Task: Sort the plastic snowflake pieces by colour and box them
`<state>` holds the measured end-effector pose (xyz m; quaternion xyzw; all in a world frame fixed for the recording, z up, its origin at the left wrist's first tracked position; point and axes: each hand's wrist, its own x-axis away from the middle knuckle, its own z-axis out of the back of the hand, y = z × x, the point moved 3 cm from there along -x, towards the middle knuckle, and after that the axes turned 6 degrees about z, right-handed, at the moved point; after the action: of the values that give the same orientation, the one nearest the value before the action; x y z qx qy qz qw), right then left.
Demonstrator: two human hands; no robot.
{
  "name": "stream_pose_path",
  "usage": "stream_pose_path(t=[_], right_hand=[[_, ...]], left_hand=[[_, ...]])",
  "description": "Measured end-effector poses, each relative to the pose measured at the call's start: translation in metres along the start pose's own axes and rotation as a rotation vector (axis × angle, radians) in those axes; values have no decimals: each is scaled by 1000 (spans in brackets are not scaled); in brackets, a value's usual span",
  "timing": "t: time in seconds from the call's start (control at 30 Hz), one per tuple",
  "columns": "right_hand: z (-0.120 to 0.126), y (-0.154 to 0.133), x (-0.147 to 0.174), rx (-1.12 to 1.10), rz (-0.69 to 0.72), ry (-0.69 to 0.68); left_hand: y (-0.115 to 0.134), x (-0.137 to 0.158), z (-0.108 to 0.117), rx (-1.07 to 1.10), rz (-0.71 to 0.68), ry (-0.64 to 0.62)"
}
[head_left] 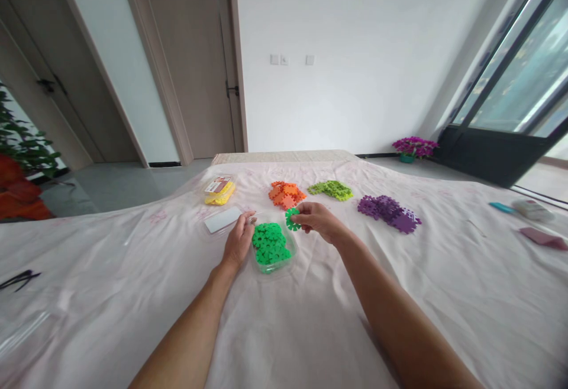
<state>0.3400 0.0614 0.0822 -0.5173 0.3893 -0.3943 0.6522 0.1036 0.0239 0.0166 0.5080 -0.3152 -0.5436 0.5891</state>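
Note:
A clear plastic box (276, 267) full of green snowflake-shaped discs (270, 243) rests on the cloth in front of me. My left hand (240, 236) is closed on the box's left rim near its far corner. Between thumb and fingers, my right hand (317, 221) pinches one green snowflake disc (292, 219) over the box's far right corner. Just beyond the box lies a heap of orange snowflake discs (286, 194). The clear lid with a white label (222, 220) lies flat to the left of my left hand.
A closed box of yellow pieces (219, 191) stands at the far left. Lime-green discs (332, 189) and purple discs (389, 212) are heaped to the right. Dark scissors or glasses (20, 280) and clear plastic (26, 338) lie left; a pinkish cloth (544, 238) lies far right.

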Motion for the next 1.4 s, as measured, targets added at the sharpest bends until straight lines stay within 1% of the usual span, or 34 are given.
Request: stream_pose_path(t=[0.03, 0.1, 0.17, 0.23, 0.33, 0.4, 0.43, 0.53, 0.63, 0.73, 0.87, 0.97, 1.07, 1.13, 1.23, 1.33, 1.4], right_hand=[[-10, -1, 0, -20, 0, -25], [-20, 0, 0, -12, 13, -14], [-17, 2, -1, 90, 31, 44], [-3, 4, -1, 320, 52, 105], [28, 6, 1, 817, 38, 163], [50, 10, 4, 1073, -55, 153], [59, 13, 5, 1150, -119, 139], [80, 19, 10, 1254, -274, 130], [88, 23, 13, 1281, -373, 96], [91, 27, 13, 1273, -397, 66], [100, 34, 14, 1243, -386, 87], [105, 37, 14, 1224, -364, 102], [102, 36, 14, 1148, -311, 98], [92, 32, 12, 988, -251, 96], [65, 18, 8, 612, -125, 78], [31, -1, 5, 256, 17, -12], [14, -10, 6, 132, 54, -66]], left_hand=[[1, 0, 0, -4, 0, 1], [1, 1, 0, -7, 3, 1], [1, 0, 0, -4, 9, -2], [0, 0, 0, -3, 14, -7], [-2, -2, 0, -10, 21, -12], [-3, -2, 0, -14, 23, -14], [-4, -3, 0, -13, 21, -15], [-6, -3, 0, -4, 14, -21], [-8, -4, -1, 0, 10, -22], [-10, -5, -1, 5, 4, -19], [-9, -5, -2, 30, 2, -31], [-8, -4, -2, 49, 9, -35], [-7, -4, -1, 52, 3, -30], [-8, -5, -1, 41, -6, -23], [-7, -4, -2, 32, -1, -17], [-3, -1, -3, 54, 6, -2], [2, 0, 0, 27, -20, 58]])
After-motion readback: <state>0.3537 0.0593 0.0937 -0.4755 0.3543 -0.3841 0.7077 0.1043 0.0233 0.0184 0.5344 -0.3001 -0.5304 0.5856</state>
